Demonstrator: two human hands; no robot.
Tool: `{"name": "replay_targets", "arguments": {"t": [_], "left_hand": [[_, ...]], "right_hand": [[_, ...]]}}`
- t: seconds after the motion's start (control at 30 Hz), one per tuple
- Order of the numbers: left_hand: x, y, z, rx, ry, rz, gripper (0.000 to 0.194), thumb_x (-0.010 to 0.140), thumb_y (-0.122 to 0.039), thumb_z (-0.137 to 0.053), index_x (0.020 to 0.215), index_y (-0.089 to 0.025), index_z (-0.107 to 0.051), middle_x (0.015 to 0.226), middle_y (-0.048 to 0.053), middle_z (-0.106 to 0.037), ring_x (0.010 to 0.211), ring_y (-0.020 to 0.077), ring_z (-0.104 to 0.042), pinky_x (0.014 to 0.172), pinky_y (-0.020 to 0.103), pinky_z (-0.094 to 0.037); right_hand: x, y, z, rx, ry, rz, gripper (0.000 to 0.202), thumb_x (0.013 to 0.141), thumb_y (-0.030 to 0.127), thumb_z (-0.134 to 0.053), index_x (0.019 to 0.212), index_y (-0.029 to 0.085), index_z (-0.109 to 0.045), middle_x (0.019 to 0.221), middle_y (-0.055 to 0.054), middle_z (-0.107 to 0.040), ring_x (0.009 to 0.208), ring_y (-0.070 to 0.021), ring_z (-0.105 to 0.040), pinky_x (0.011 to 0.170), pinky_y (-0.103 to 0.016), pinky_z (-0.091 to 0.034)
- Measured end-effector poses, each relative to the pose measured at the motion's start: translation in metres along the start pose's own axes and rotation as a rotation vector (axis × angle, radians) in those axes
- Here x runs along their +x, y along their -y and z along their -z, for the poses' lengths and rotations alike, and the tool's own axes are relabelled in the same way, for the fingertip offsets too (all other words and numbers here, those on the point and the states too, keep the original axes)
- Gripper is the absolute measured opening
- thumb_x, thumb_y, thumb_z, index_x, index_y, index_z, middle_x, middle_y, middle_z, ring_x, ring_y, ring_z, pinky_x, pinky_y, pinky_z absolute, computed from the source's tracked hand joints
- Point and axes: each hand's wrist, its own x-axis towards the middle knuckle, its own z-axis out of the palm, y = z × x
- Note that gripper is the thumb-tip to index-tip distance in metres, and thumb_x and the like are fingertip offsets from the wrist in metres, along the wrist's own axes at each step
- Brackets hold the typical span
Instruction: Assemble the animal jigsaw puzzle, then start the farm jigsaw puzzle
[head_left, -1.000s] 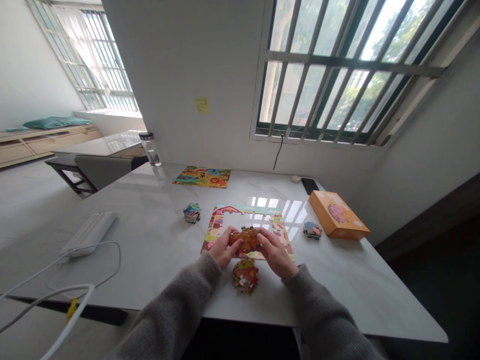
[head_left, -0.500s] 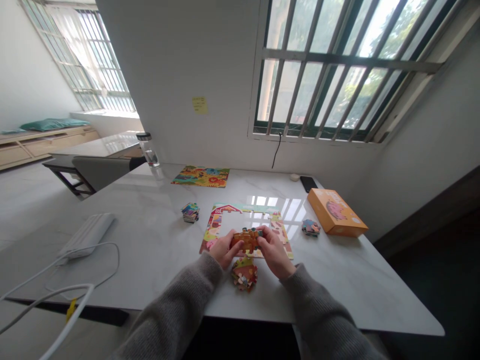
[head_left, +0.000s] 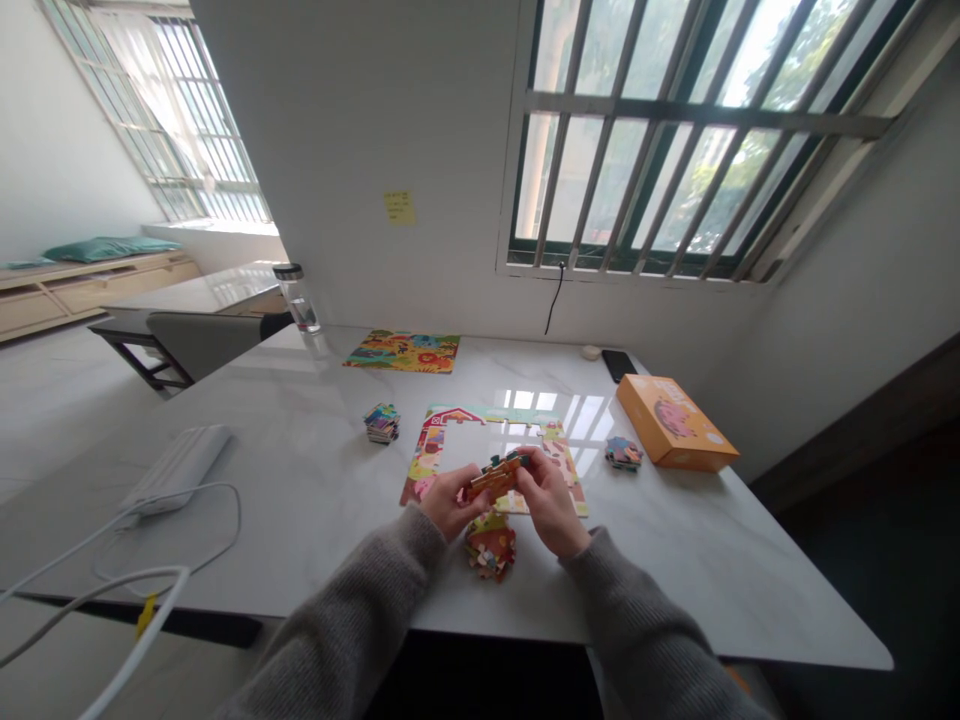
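Both my hands grip a small stack of puzzle pieces (head_left: 496,479), orange-brown on the side I see. My left hand (head_left: 453,500) pinches its left end, and my right hand (head_left: 550,498) closes on the right end. Beneath them lies a puzzle frame (head_left: 424,455) whose edge sections are joined around a bare middle; my hands cover part of its lower side. Close to my wrists sits a loose pile of puzzle pieces (head_left: 490,548). Other piles of pieces stand to the left (head_left: 382,423) and to the right (head_left: 623,453) of the frame.
An orange box (head_left: 675,422) lies at the right, with a black phone (head_left: 619,365) behind it. A finished animal puzzle (head_left: 405,352) rests at the back. On the left are a power strip (head_left: 176,467) with white cables and a glass bottle (head_left: 298,300).
The stack of pieces has tilted, its right end now higher and its edge showing more. My hands have turned slightly with it; the things on the table stay in place.
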Motion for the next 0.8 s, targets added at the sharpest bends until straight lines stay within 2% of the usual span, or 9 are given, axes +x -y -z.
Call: {"name": "replay_targets", "arguments": {"t": [0.1, 0.17, 0.37, 0.47, 0.57, 0.7, 0.8], "left_hand": [[0.0, -0.008, -0.001, 0.151, 0.0, -0.104, 0.028, 0.083, -0.035, -0.063, 0.066, -0.018, -0.049, 0.066, -0.001, -0.049, 0.063, 0.013, -0.046, 0.06, 0.026, -0.044], [0.001, -0.006, -0.001, 0.171, -0.032, -0.129, 0.03, 0.084, -0.036, -0.062, 0.064, -0.019, -0.046, 0.067, -0.001, -0.048, 0.064, 0.0128, -0.047, 0.06, 0.026, -0.044], [0.002, 0.014, -0.001, -0.034, -0.072, 0.1, 0.032, 0.088, -0.049, -0.061, 0.095, -0.021, -0.046, 0.075, -0.002, -0.061, 0.062, 0.0153, -0.062, 0.055, 0.026, -0.05], [0.002, 0.017, -0.002, 0.052, -0.063, 0.063, 0.033, 0.088, -0.045, -0.063, 0.105, -0.021, -0.047, 0.08, 0.0, -0.065, 0.069, 0.0181, -0.065, 0.062, 0.028, -0.051], [0.0, 0.017, -0.004, 0.156, -0.035, 0.017, 0.026, 0.09, -0.04, -0.059, 0.105, -0.021, -0.048, 0.079, 0.002, -0.066, 0.07, 0.0195, -0.065, 0.065, 0.03, -0.051], [-0.002, 0.015, -0.006, 0.173, -0.009, -0.017, 0.018, 0.093, -0.035, -0.056, 0.103, -0.022, -0.049, 0.083, 0.003, -0.067, 0.073, 0.0192, -0.066, 0.066, 0.03, -0.053], [-0.002, 0.012, -0.007, 0.091, -0.016, -0.038, 0.021, 0.093, -0.034, -0.057, 0.109, -0.021, -0.05, 0.091, 0.003, -0.066, 0.077, 0.0175, -0.066, 0.067, 0.028, -0.057]], "right_hand": [[0.0, -0.003, -0.001, 0.09, -0.005, -0.026, 0.023, 0.085, 0.036, -0.065, 0.103, 0.022, -0.058, 0.092, -0.002, -0.066, 0.082, -0.0172, -0.063, 0.074, -0.032, -0.055], [-0.001, -0.004, -0.001, 0.132, 0.011, -0.042, 0.023, 0.086, 0.035, -0.064, 0.104, 0.022, -0.057, 0.094, -0.002, -0.066, 0.082, -0.017, -0.063, 0.073, -0.032, -0.055], [-0.001, 0.001, -0.002, -0.037, 0.04, 0.055, 0.022, 0.082, 0.025, -0.064, 0.103, 0.022, -0.059, 0.098, -0.002, -0.063, 0.094, -0.0188, -0.061, 0.085, -0.033, -0.051], [-0.002, 0.002, -0.004, -0.117, 0.006, 0.093, 0.021, 0.08, 0.021, -0.063, 0.101, 0.022, -0.059, 0.094, -0.001, -0.062, 0.09, -0.0175, -0.059, 0.081, -0.03, -0.049], [-0.001, 0.002, -0.004, -0.13, -0.009, 0.08, 0.019, 0.08, 0.021, -0.064, 0.099, 0.023, -0.06, 0.091, 0.0, -0.062, 0.084, -0.0163, -0.058, 0.076, -0.028, -0.048], [0.0, 0.002, -0.006, 0.097, 0.019, -0.03, 0.017, 0.08, 0.026, -0.067, 0.096, 0.023, -0.06, 0.087, 0.001, -0.063, 0.082, -0.0161, -0.059, 0.075, -0.029, -0.048], [0.001, 0.001, -0.009, 0.277, 0.02, -0.093, 0.017, 0.08, 0.029, -0.069, 0.092, 0.023, -0.059, 0.087, 0.001, -0.065, 0.082, -0.0164, -0.06, 0.076, -0.03, -0.05]]}}
